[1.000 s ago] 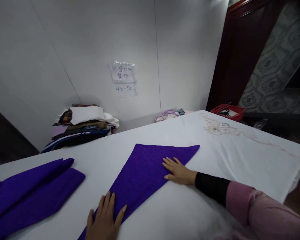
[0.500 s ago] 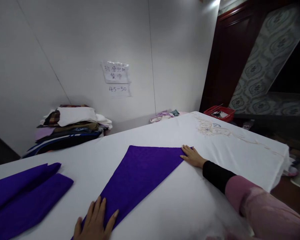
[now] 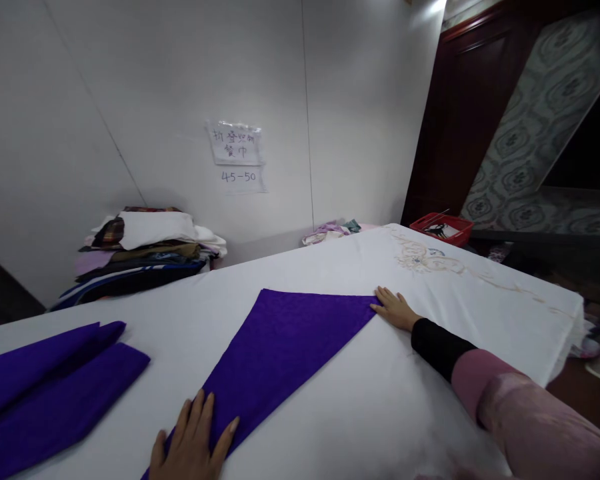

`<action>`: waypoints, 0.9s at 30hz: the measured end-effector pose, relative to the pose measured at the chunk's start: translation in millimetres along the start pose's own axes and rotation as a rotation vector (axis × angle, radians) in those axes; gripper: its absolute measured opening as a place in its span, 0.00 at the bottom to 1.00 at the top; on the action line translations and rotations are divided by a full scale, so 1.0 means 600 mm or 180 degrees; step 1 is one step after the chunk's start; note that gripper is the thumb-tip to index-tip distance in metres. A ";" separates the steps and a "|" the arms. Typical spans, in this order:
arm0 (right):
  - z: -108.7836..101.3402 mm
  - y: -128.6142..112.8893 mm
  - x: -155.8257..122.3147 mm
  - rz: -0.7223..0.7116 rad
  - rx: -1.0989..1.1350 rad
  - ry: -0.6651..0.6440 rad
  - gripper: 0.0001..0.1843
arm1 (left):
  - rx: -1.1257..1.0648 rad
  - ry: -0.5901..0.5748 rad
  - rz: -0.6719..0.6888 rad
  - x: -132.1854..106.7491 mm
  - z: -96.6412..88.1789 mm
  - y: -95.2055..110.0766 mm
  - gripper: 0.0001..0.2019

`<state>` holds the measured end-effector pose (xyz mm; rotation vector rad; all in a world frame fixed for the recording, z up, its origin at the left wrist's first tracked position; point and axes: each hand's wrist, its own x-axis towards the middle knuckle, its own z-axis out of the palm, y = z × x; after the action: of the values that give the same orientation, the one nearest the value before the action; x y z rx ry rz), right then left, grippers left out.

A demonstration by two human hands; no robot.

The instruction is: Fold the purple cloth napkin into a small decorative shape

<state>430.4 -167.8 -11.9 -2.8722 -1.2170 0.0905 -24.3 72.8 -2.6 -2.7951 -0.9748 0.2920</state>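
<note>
Over white tablecloth [image 3: 220,293], my open right hand [image 3: 396,311] slid to one corner of the purple cloth [image 3: 285,353] (left hand [image 3: 187,440] spread flat), apparently smoothing it.

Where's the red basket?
In the head view, the red basket is right of the middle, by the far edge of the white tablecloth, near the dark red door.

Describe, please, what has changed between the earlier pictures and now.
The right hand moved rightward across the purple cloth to its right corner. The left hand stays on the near end; the second purple cloth still lies at the left.
</note>
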 end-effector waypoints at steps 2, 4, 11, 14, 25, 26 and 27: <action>0.005 0.008 0.002 0.0026 -0.0045 0.0022 0.36 | -0.0068 0.0047 0.0006 0.002 0.006 0.000 0.26; 0.010 0.015 0.004 0.0031 -0.0097 0.0042 0.34 | -0.0160 0.0080 -0.0026 0.005 0.009 0.002 0.24; 0.018 0.041 0.005 -0.0061 -0.0290 0.0077 0.26 | -0.0631 0.0098 -0.0647 0.010 -0.004 0.022 0.35; 0.024 0.057 0.009 -0.0059 -0.0434 0.0045 0.25 | -0.0816 0.0154 -0.0640 0.007 -0.005 0.023 0.36; 0.006 -0.129 -0.013 -0.1020 0.0143 0.0559 0.38 | -0.1089 0.0227 -0.0623 -0.002 -0.010 0.024 0.36; -0.001 -0.158 -0.022 -0.1190 0.0259 0.0470 0.38 | -0.1090 0.0228 -0.0617 -0.003 -0.010 0.024 0.36; -0.009 -0.185 -0.029 -0.1372 0.0363 0.0385 0.38 | -0.1089 0.0229 -0.0613 -0.003 -0.009 0.024 0.36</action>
<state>338.9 -103.2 -1.3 -2.4170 -1.7050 -0.0212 -15.9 59.9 -0.1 -2.9476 -1.3797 -0.0032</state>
